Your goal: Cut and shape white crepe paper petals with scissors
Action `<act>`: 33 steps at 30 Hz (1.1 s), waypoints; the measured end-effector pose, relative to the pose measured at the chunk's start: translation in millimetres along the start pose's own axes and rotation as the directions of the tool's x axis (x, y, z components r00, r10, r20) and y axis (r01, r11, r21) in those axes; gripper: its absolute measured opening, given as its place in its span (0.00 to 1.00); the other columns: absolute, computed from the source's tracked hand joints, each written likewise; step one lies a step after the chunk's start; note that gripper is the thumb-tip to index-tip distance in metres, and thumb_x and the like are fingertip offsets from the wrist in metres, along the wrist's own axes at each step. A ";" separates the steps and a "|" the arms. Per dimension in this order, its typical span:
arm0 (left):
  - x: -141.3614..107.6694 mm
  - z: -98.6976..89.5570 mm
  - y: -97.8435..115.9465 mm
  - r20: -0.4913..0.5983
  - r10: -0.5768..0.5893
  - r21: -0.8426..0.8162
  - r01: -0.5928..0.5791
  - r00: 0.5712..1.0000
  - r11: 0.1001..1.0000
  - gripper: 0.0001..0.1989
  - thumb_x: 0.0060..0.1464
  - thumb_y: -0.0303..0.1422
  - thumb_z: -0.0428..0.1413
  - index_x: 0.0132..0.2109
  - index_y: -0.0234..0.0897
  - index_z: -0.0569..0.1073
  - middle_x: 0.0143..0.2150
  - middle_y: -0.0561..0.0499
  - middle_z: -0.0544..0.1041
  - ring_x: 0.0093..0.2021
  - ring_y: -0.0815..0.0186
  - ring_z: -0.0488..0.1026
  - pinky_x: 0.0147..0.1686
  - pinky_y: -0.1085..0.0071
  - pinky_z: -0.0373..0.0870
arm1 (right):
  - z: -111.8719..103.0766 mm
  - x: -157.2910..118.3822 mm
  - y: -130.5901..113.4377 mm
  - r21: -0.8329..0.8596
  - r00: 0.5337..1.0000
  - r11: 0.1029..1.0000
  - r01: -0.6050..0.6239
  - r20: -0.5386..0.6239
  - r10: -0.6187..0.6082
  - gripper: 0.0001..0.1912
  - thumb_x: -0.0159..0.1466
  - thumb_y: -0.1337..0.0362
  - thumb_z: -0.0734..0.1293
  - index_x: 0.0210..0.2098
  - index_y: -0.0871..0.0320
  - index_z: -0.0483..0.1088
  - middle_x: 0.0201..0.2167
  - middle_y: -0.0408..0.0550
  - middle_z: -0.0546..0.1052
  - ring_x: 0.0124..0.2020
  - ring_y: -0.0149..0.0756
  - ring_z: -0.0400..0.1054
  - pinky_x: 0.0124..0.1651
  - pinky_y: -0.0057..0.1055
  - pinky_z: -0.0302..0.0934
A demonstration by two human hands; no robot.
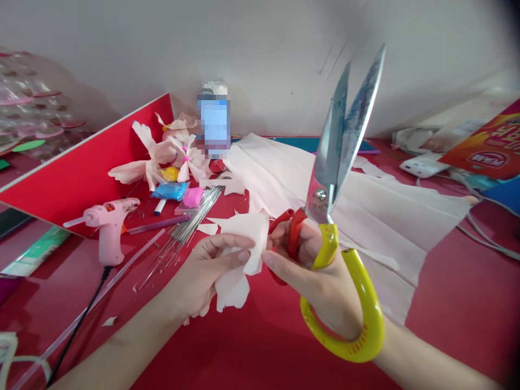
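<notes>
My left hand (pixel 217 262) pinches a folded piece of white paper (pixel 239 227) between thumb and fingers, with a cut lower part hanging below. Large scissors (pixel 325 184) with red and yellow handles hang on my right hand (pixel 320 276), which passes through the handle loops. Their blades point up and stand a little apart, away from the paper. The right thumb and fingertips touch the right edge of the folded paper. Behind both hands a large white sheet (pixel 365 222) is spread over the red table (pixel 227 352).
Petal-like paper flowers (pixel 154 157) lean by a red board (pixel 101 162). In front lie a blue packet (pixel 169 190), pink clay (pixel 193 196) and thin metal wires (pixel 195 219). A pink glue gun (pixel 109 227) stands left. A phone (pixel 214 122) is propped at the wall; a white plug strip (pixel 424 165) sits right.
</notes>
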State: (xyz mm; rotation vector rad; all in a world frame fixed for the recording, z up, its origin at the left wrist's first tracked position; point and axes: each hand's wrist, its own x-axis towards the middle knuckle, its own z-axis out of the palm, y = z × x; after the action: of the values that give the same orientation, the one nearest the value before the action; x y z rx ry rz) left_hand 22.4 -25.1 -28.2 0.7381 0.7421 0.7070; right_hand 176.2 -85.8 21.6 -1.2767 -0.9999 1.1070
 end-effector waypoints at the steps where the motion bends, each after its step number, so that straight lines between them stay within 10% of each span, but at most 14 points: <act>1: 0.1 -0.3 -0.3 -0.003 0.008 0.016 -0.008 1.000 1.000 0.11 0.38 0.33 0.71 0.31 0.37 0.81 0.25 0.53 0.79 0.24 0.72 0.75 0.24 0.82 0.72 | 0.1 0.3 0.2 -0.009 1.000 1.000 0.001 -0.012 -0.001 0.09 0.53 0.66 0.70 0.26 0.55 0.64 0.22 0.37 0.65 0.21 0.26 0.56 0.23 0.27 0.54; 15: -2.6 7.6 3.3 -0.156 0.171 0.348 -0.107 0.973 0.931 0.10 0.38 0.34 0.71 0.32 0.41 0.83 0.31 0.52 0.82 0.33 0.69 0.77 0.34 0.79 0.73 | -7.7 5.2 8.9 0.017 0.996 0.998 -0.058 -0.063 0.059 0.11 0.52 0.70 0.68 0.27 0.55 0.60 0.27 0.37 0.67 0.28 0.27 0.63 0.31 0.26 0.59; 21: -3.0 17.9 1.1 -0.345 0.268 0.483 -0.075 0.900 0.872 0.10 0.37 0.35 0.70 0.28 0.36 0.80 0.28 0.50 0.81 0.32 0.65 0.77 0.31 0.75 0.72 | -5.0 17.8 29.8 -0.020 0.984 0.990 -0.139 -0.114 0.136 0.11 0.49 0.66 0.70 0.26 0.56 0.62 0.23 0.36 0.66 0.25 0.28 0.61 0.31 0.29 0.58; 33: -2.8 18.1 6.9 -0.249 0.185 0.452 -0.055 0.951 0.890 0.07 0.42 0.32 0.68 0.30 0.36 0.80 0.29 0.49 0.83 0.33 0.65 0.79 0.35 0.76 0.72 | -5.3 21.1 50.3 -0.015 0.994 0.996 -0.092 -0.065 0.091 0.16 0.52 0.60 0.73 0.27 0.56 0.61 0.21 0.35 0.65 0.21 0.25 0.56 0.25 0.26 0.53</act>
State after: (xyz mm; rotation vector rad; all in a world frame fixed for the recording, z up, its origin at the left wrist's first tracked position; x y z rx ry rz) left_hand 33.1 -29.5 -12.4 1.1187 1.1529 0.7786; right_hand 182.6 -67.4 -29.7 -1.3760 -0.9124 1.1219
